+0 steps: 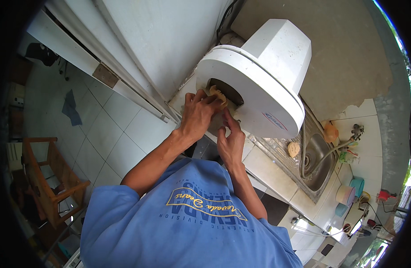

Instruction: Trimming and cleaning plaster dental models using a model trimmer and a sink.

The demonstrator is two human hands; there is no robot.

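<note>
A white machine (254,85) with a rounded oval front and a boxy rear housing stands at the sink counter. Its front has a dark oval opening (230,92). At this opening my left hand (198,115) is closed, fingers bent over a thin, curved, yellowish-brown piece (219,95) whose exact kind I cannot make out. Just below and to the right is my right hand (232,142), its index finger stretched up toward the piece and its thumb apart from that finger. Whether the right fingertip touches the piece is hard to see.
Right of the machine is a steel sink (319,158) with a round beige lump (293,149) on its drainboard and a hose (304,134). Colored tubs (346,195) stand beyond it. A wooden frame (58,178) is on the tiled floor at left; a cloth (71,108) lies near it.
</note>
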